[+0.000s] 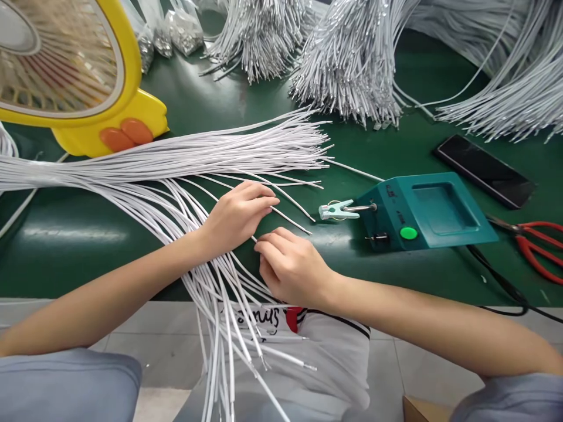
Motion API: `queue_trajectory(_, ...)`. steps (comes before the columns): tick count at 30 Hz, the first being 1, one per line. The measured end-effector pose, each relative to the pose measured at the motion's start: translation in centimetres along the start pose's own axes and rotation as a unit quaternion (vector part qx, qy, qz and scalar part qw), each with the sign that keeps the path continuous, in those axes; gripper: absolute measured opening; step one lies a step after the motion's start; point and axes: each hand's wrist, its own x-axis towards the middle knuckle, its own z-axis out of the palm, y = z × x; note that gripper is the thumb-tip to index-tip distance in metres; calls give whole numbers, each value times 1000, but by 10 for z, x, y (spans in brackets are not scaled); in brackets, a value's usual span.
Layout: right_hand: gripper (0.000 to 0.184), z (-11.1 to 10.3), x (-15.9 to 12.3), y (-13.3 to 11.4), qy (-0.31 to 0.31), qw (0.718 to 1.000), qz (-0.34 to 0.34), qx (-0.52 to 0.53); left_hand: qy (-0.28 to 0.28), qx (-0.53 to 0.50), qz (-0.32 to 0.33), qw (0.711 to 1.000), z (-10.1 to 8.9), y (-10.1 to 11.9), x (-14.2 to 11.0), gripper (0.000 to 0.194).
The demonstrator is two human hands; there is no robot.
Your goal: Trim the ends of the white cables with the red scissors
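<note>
My left hand [240, 212] is over the white wires, its thumb and fingers pinched together on a wire [294, 223] whose tip sticks out to the right. Just below it, my right hand [294, 265] has its fingers curled closed around another thin white wire, which shows briefly between the two hands. A thick bundle of white wires [197, 155] lies across the table, and part of it [226, 299] hangs over the front edge past my left forearm. To the right stands a teal device [422, 208] with a green button and a pale clip [338, 210] on a metal rod.
A yellow fan [152, 114] stands at the back left. Bags of small metal parts [185, 29] and wire bundles [352, 64] with silvery ends lie along the back. On the right are a phone [484, 170], red-handled pliers [539, 246] and a black cable [499, 281].
</note>
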Motion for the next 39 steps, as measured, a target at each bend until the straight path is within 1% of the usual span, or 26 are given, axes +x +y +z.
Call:
queue_trajectory(3,16,3,-1,0,-44,995,-88,16,-37,26,31,998,2,-1,1,20)
queue_trajectory(4,15,3,-1,-1,-56,992,-107,23,-47,37,38,997,2,-1,1,20)
queue_trajectory(6,14,3,-1,-1,-72,990,-118,32,-56,62,50,995,0,2,0,22)
queue_trajectory(8,13,4,-1,-1,-72,990,-117,31,-57,57,55,995,-3,6,0,24)
queue_trajectory(10,14,5,-1,-1,-56,991,-121,26,-40,13,56,998,-7,11,-1,22)
queue_trajectory(12,14,7,-1,-1,-39,991,-129,20,0,-36,68,997,-10,15,-4,19)
queue_trajectory(13,14,8,-1,-1,-37,991,-128,17,24,-53,80,995,-11,17,-5,17)
queue_trajectory(15,13,10,-2,0,-51,990,-128,13,53,-69,120,989,-11,20,-9,10)
queue_trajectory(17,13,11,-3,0,-66,990,-124,11,55,-77,152,984,-10,23,-11,3)
queue_trajectory(18,13,11,-3,0,-67,990,-123,12,54,-85,152,983,-10,24,-12,6)
queue_trajectory(19,12,11,-3,0,-62,991,-122,15,58,-97,138,984,-9,25,-11,8)
queue_trajectory(21,13,10,-2,0,-46,991,-121,19,69,-129,72,987,-7,27,-8,11)
queue_trajectory(24,15,8,0,0,-47,990,-129,22,48,-172,-33,983,-7,26,-3,16)
queue_trajectory(26,15,7,0,0,-58,990,-130,24,23,-208,-89,974,-7,25,0,17)
queue_trajectory(29,14,7,0,0,-67,989,-126,27,0,-280,-151,948,-8,25,1,17)
queue_trajectory(32,14,7,0,-1,-69,990,-122,31,4,-332,-179,926,-8,25,1,17)
queue_trajectory(34,14,6,-1,-1,-70,990,-121,35,17,-345,-181,921,-7,26,1,17)
queue_trajectory(39,14,5,0,0,-71,989,-119,42,47,-310,-156,937,-5,24,1,13)
